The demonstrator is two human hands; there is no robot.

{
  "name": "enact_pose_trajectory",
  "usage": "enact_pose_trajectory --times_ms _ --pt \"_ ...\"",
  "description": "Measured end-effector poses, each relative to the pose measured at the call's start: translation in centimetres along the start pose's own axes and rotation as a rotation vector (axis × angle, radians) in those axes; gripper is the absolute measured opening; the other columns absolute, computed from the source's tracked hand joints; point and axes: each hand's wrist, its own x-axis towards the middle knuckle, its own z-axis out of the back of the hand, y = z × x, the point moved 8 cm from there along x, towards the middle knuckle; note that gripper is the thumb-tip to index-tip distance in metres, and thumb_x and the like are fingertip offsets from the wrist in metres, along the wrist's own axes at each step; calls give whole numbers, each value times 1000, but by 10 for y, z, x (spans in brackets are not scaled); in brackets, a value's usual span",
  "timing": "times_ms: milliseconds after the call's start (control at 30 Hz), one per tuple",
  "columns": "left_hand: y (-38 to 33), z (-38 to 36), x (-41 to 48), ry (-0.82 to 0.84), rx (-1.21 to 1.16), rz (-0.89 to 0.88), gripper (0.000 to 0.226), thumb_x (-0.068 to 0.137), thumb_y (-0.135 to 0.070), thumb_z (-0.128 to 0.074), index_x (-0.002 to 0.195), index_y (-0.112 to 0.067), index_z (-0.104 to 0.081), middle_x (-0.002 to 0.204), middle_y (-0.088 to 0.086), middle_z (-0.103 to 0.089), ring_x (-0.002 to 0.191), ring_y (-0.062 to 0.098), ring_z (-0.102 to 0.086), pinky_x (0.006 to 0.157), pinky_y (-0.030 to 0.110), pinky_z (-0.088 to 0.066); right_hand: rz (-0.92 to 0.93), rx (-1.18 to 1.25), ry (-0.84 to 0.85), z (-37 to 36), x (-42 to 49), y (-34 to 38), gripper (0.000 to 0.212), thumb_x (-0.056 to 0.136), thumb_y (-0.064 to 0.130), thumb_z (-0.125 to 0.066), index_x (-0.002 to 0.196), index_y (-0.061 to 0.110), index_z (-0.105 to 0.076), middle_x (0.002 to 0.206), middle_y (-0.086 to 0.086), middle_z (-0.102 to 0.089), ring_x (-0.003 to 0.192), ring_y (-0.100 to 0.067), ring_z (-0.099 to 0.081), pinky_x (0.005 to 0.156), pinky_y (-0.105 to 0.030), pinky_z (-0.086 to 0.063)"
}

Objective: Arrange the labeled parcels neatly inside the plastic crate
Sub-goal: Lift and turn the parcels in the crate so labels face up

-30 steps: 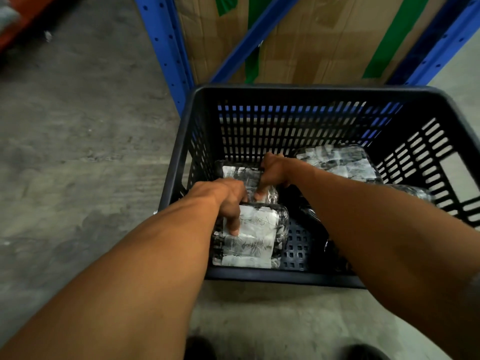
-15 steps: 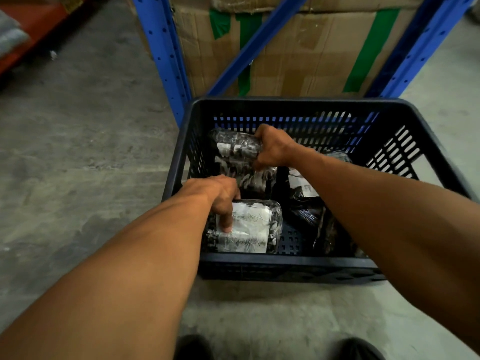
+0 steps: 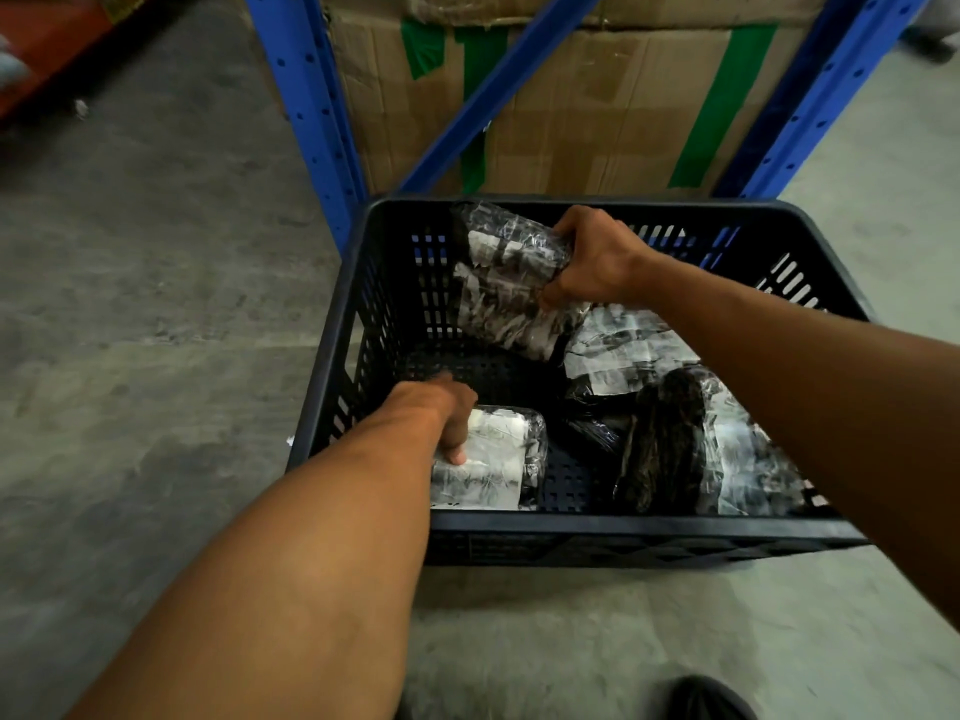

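- Head view: black crate [image 3: 571,537] at frame centre on the floor.
- Right hand [image 3: 592,257] grips a wrapped parcel [image 3: 506,283], raised at upper centre.
- Left hand [image 3: 441,413] clasps another parcel [image 3: 493,459] in the crate's lower-left corner.

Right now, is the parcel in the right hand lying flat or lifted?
Lifted and tilted: right hand grips the parcel above the crate floor.

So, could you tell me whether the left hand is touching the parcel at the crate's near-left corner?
Touching: the head view shows the left hand with fingertips pressed onto the near-left parcel.
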Motion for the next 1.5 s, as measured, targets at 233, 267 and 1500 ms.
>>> enact_pose_trajectory --times_ms 233,267,1500 --pt "43 46 -18 -284 -1729 221 49 105 -30 -40 140 3 -43 125 27 -60 105 41 -64 84 50 -54 118 -24 -78 -12 -13 9 64 64 17 -88 112 14 -47 97 1 -52 84 -18 -51 52 -17 -31" --pt "37 50 -20 -182 -2032 176 61 103 -42 -41 140 5 -40 130 31 -57 111 44 -61 87 54 -52 152 -40 -83 -15 -16 12 62 63 18 -88 108 15 -45 96 1 -52 84 -18 -51 53 -18 -32" --pt "28 101 -41 -278 -2085 -397 38 82 -20 -55 112 -3 -72 118 21 -71 105 36 -63 104 55 -42 45 -149 646 -157 -36 -4 54 71 28 -83 120 11 -65 108 -1 -67 93 -20 -64 71 -24 -51"
